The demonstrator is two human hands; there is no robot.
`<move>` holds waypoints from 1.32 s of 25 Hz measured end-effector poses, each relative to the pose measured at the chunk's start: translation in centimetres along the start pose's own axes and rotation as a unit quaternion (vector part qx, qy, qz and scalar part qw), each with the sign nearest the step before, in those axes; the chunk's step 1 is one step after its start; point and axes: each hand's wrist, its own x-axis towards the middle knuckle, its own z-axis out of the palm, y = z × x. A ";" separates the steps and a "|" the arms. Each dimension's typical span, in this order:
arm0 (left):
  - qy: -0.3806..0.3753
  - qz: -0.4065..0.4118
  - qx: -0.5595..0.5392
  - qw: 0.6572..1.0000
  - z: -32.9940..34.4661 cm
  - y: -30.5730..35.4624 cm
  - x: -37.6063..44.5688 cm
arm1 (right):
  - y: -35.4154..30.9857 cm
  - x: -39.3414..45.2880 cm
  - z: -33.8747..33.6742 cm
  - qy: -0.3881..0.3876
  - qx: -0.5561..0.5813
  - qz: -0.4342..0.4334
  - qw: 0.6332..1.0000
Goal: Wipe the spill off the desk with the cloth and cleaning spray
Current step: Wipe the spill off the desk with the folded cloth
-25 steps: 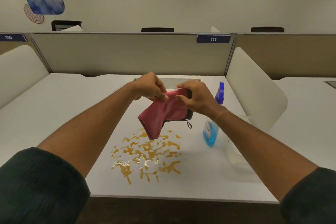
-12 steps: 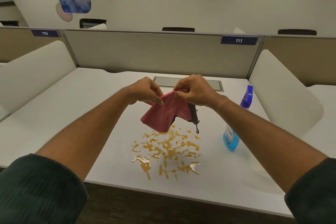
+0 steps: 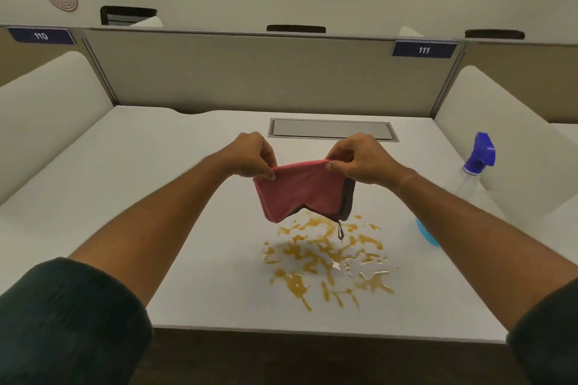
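A pink cloth [image 3: 298, 189] with a dark grey edge and a small hanging loop is held up in the air over the white desk [image 3: 156, 172]. My left hand [image 3: 253, 155] pinches its top left corner and my right hand [image 3: 359, 159] pinches its top right corner, so the cloth hangs stretched between them. Below it an orange-brown spill [image 3: 325, 256] lies splattered on the desk near the front edge. The spray bottle [image 3: 475, 172], clear with a blue trigger head and blue liquid at the bottom, stands at the right, partly hidden behind my right forearm.
A grey cable hatch [image 3: 331, 130] is set into the desk behind my hands. A grey partition [image 3: 250, 72] closes the back, and white curved side dividers [image 3: 47, 109] stand at the left and right. The desk's front edge runs just below the spill.
My hands have moved apart and spread the bunched cloth flat between them. The view has shifted, so the spill and bottle now sit further right.
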 end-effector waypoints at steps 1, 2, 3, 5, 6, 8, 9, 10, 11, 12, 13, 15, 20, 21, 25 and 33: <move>-0.003 0.013 0.015 1.000 0.0 -0.8 0.5 | 0.0 0.1 1.1 -0.006 -0.013 0.018 1.000; -0.006 0.024 0.027 0.999 0.2 -1.6 1.0 | 0.1 0.2 2.1 -0.010 -0.024 0.034 0.999; -0.009 0.035 0.038 0.999 0.5 -2.4 1.4 | 0.2 0.3 3.2 -0.011 -0.032 0.046 0.998; -0.006 0.053 0.060 0.997 1.2 -3.8 2.2 | 0.2 0.4 5.1 -0.002 -0.045 0.061 0.997; 0.001 0.063 0.071 0.995 1.5 -4.4 2.5 | 0.2 0.5 5.9 0.009 -0.052 0.066 0.996; 0.017 0.090 0.086 0.992 2.1 -5.2 2.9 | 0.3 0.3 7.4 0.041 -0.066 0.076 0.994; 0.023 0.105 0.091 0.990 2.4 -5.5 3.1 | 0.2 0.2 7.9 0.057 -0.070 0.084 0.992; 0.025 0.118 0.095 0.988 2.7 -5.9 3.1 | 0.2 -0.1 8.4 0.068 -0.074 0.092 0.991; 0.024 0.128 0.098 0.987 3.1 -6.3 3.1 | 0.1 -0.4 8.9 0.070 -0.077 0.098 0.990; 0.020 0.135 0.099 0.986 3.6 -6.8 2.9 | 0.0 -0.9 9.3 0.065 -0.077 0.103 0.990; 0.015 0.138 0.097 0.986 4.1 -7.3 2.6 | -0.2 -1.5 9.7 0.057 -0.073 0.110 0.990; -0.005 0.139 0.086 0.987 5.1 -8.1 1.7 | -0.5 -2.9 10.5 0.039 -0.058 0.125 0.990; -0.036 0.130 0.073 0.988 7.7 -9.3 -1.6 | -1.4 -6.7 12.6 0.014 -0.040 0.153 0.987; -0.037 0.132 0.081 0.987 8.4 -9.6 -2.3 | -1.5 -7.5 12.9 0.005 -0.038 0.156 0.987; -0.045 0.147 0.086 0.984 11.8 -10.8 -5.6 | -1.4 -10.7 14.4 -0.065 -0.051 0.166 0.983; -0.084 0.159 0.098 0.979 17.4 -12.3 -9.7 | -0.6 -14.0 16.3 -0.200 -0.098 0.160 0.962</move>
